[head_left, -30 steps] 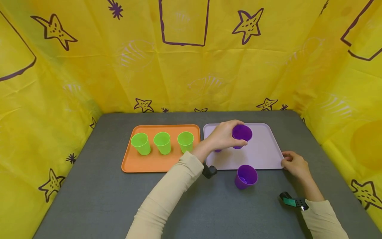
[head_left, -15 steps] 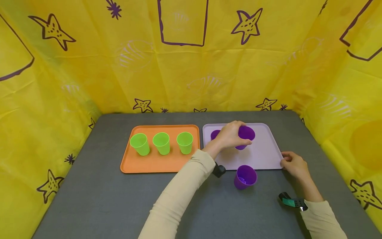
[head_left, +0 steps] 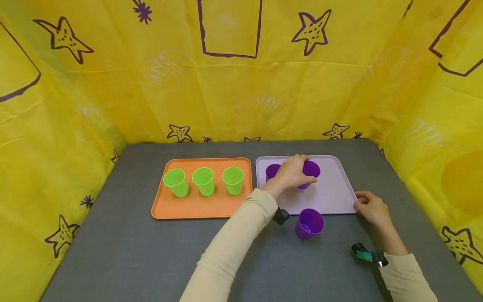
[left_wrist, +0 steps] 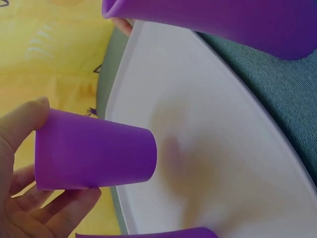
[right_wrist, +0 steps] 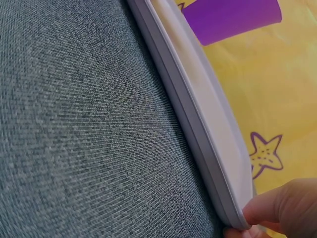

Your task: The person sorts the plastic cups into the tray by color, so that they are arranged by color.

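Observation:
My left hand [head_left: 292, 173] grips a purple cup [head_left: 311, 168] near its rim, over the middle of the lilac tray [head_left: 336, 191]. The left wrist view shows that cup [left_wrist: 96, 151] between thumb and fingers, its base a little above the tray and a shadow beneath. Another purple cup [head_left: 272, 170] stands on the tray's left part, partly hidden by my hand. A third purple cup [head_left: 309, 224] stands upright on the table, just in front of the tray. My right hand [head_left: 373, 207] pinches the tray's front right corner; thumb [right_wrist: 270, 206] on the rim.
To the left lies an orange tray [head_left: 188, 209] with three green cups [head_left: 233, 181] in a row on it. The grey table [head_left: 132, 260] runs back to a yellow patterned cloth [head_left: 226, 96] that hangs on the far side and both flanks.
My left hand has carried its purple cup slightly right, then a touch lower, uncovering more of the cup on the tray's left. My right hand has stayed at the tray corner.

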Action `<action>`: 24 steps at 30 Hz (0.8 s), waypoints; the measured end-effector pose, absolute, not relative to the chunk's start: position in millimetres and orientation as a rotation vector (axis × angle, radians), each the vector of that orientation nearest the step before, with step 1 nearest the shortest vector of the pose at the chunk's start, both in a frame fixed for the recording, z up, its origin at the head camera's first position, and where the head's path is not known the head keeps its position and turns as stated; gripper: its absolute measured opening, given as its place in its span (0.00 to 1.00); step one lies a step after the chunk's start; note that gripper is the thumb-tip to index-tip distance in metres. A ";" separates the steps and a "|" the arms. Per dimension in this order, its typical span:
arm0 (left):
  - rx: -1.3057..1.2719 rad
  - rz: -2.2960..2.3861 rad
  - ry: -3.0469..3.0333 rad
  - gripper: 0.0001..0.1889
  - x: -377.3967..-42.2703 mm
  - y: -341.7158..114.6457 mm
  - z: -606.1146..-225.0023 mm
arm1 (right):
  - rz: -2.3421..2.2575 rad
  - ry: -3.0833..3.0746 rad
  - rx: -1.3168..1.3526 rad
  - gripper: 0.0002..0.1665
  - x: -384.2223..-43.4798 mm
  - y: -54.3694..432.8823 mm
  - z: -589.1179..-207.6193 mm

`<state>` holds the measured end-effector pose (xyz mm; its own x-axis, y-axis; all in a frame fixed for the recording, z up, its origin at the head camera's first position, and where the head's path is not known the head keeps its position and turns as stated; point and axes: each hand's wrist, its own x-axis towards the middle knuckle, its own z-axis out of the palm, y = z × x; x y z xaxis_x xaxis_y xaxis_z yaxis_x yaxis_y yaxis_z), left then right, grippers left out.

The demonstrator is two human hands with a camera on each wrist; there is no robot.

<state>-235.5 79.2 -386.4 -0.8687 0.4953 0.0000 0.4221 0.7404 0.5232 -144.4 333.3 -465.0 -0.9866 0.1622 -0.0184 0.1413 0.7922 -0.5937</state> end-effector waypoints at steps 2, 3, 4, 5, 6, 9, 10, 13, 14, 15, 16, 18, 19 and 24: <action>0.732 0.766 2.811 0.36 -236.0 81.7 -387.4 | 0.967 -2.941 -0.246 0.23 -144.4 333.1 -464.7; 0.729 0.751 2.817 0.36 -236.1 83.0 -387.8 | 0.966 -2.941 -0.245 0.23 -144.4 333.0 -464.6; 0.727 0.734 2.823 0.36 -236.3 84.3 -388.4 | 0.964 -2.940 -0.243 0.23 -144.4 333.0 -464.5; 0.722 0.722 2.826 0.36 -236.4 85.6 -388.8 | 0.964 -2.940 -0.241 0.23 -144.4 332.9 -464.3; 0.719 0.710 2.828 0.36 -236.4 86.7 -389.3 | 0.962 -2.941 -0.241 0.23 -144.4 332.9 -464.2; 0.707 0.690 2.828 0.35 -236.1 89.7 -390.6 | 0.965 -2.943 -0.241 0.23 -144.6 332.8 -464.1; 0.701 0.686 2.826 0.35 -235.8 90.4 -391.0 | 0.965 -2.944 -0.241 0.23 -144.6 332.7 -464.1; 0.688 0.663 2.826 0.35 -234.9 92.0 -392.3 | 0.968 -2.947 -0.239 0.23 -144.6 332.7 -464.3; 0.684 0.659 2.826 0.35 -234.6 92.4 -392.7 | 0.969 -2.947 -0.238 0.23 -144.6 332.7 -464.4; 0.683 0.651 2.828 0.35 -234.4 92.8 -393.1 | 0.971 -2.947 -0.237 0.23 -144.6 332.8 -464.4; 0.681 0.643 2.830 0.35 -234.0 93.0 -393.4 | 0.968 -2.947 -0.235 0.23 -144.6 332.8 -464.5; 0.681 0.637 2.829 0.35 -233.6 93.7 -394.1 | 0.971 -2.943 -0.234 0.23 -144.7 333.0 -464.5; 0.684 0.635 2.828 0.35 -233.3 94.1 -394.4 | 0.972 -2.942 -0.233 0.23 -144.7 333.1 -464.5; 0.670 0.631 2.816 0.35 -232.1 96.1 -396.4 | 0.975 -2.939 -0.238 0.23 -144.5 333.1 -464.3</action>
<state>-232.1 96.1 -396.4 -0.8826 0.4643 -0.0733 0.3886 0.8084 0.4421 -144.5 333.1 -464.3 -0.9877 0.1560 -0.0139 0.1334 0.7913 -0.5967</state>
